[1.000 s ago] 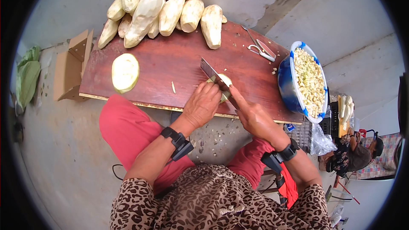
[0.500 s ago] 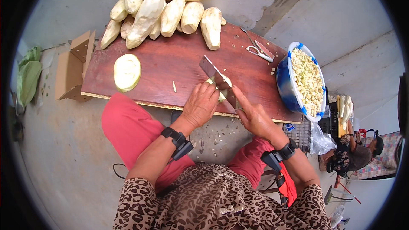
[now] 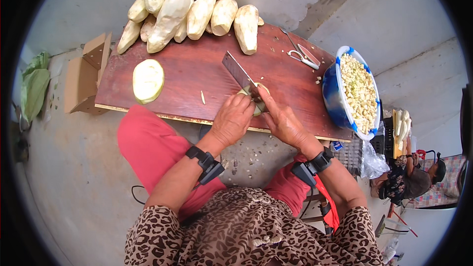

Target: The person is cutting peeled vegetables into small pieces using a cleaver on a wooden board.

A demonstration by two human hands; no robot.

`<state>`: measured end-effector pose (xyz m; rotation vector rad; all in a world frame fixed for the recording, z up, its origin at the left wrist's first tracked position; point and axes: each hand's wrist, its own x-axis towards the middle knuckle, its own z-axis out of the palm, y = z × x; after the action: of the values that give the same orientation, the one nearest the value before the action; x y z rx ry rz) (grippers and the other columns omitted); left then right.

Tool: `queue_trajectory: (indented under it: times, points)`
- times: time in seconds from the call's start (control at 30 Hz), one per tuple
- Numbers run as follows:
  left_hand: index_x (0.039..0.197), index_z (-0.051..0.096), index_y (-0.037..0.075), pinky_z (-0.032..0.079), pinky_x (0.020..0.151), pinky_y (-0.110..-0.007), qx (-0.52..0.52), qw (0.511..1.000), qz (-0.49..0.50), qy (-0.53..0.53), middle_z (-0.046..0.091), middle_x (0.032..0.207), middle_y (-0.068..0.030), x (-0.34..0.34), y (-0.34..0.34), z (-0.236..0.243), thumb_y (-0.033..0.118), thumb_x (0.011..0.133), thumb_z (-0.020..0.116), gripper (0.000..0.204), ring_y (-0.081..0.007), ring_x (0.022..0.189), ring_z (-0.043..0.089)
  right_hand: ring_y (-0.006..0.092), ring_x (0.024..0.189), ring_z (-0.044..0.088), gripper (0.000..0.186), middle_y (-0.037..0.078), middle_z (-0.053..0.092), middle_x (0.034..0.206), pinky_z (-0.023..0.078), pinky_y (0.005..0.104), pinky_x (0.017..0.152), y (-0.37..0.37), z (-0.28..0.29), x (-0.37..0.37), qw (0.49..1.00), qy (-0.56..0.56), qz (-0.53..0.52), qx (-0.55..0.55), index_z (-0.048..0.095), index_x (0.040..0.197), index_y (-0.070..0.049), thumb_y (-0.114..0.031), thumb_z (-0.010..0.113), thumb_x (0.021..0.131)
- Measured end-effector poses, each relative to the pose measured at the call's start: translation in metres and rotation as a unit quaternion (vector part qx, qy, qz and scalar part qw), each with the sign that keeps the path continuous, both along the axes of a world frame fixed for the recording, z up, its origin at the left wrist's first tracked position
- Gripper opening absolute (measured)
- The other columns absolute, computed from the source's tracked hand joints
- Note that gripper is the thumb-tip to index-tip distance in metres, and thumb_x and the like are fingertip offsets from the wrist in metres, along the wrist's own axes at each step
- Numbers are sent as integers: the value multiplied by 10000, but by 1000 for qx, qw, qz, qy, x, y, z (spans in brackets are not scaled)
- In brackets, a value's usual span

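Note:
My right hand (image 3: 287,125) grips a cleaver (image 3: 238,70), its broad blade slanting up and left over the wooden board. Under the blade lies a pale, peeled vegetable piece (image 3: 257,109), partly hidden by the steel and my fingers. The bent fingers of my left hand (image 3: 232,118) press that piece from the left, close against the blade. A thin pale strip (image 3: 202,97) is left of my left hand. Further left rests a thick, round vegetable slice (image 3: 148,81) with green at its edge.
Several whole peeled vegetables (image 3: 170,19) are heaped along the board's (image 3: 182,79) far side. At the right, a blue-and-white basin (image 3: 331,91) holds pale diced bits (image 3: 358,93); a white-handled tool (image 3: 309,63) lies nearby. A cardboard box (image 3: 79,86) stands left. Another person (image 3: 416,182) is far right.
The cleaver and my right hand have shifted slightly left and away from me, over the vegetable piece. My left hand stays on the piece.

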<state>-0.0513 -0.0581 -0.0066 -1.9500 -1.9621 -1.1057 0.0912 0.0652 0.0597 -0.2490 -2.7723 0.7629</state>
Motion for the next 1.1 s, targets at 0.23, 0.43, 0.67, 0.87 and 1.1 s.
queue_trajectory:
  times: [0.23, 0.43, 0.67, 0.87, 1.1]
  points:
    - [1108, 577, -24, 417, 995, -464, -15, 999, 2, -48, 539, 1161, -177, 0, -6, -4, 63, 790, 634, 335, -367, 1157, 508, 495, 976, 607, 725, 323, 590, 1186, 511, 518, 779, -14, 32, 28, 990, -121, -54, -54, 248, 1525, -61, 15, 567, 879]
    - [1081, 586, -13, 420, 992, -462, -10, 999, 8, -39, 539, 1162, -174, -1, -6, -4, 63, 785, 633, 309, -363, 1134, 510, 480, 792, 633, 701, 313, 641, 1007, 504, 525, 692, -16, 45, 35, 995, -100, 2, 2, 250, 1519, -33, 18, 544, 884]
    - [1108, 594, -22, 418, 1010, -459, -31, 999, -2, -41, 544, 1168, -176, 0, -5, 0, 64, 783, 629, 337, -361, 1150, 507, 461, 706, 627, 729, 296, 648, 900, 495, 524, 639, -9, 5, 5, 998, -59, -15, 2, 235, 1531, -59, -9, 557, 879]
    - [1062, 586, -3, 425, 982, -447, 2, 999, 22, -32, 540, 1143, -166, 3, -6, -3, 84, 781, 628, 296, -348, 1127, 505, 473, 756, 631, 757, 312, 645, 959, 500, 528, 668, -5, 2, 9, 999, -25, -3, -22, 216, 1543, -82, -8, 569, 877]
    - [1062, 580, 5, 440, 959, -442, -30, 998, 31, -48, 532, 1149, -165, 1, -11, -8, 84, 777, 654, 305, -353, 1093, 511, 482, 821, 627, 731, 309, 629, 1082, 499, 523, 692, -18, 34, 32, 997, -70, 6, -11, 247, 1528, -67, 6, 565, 874]
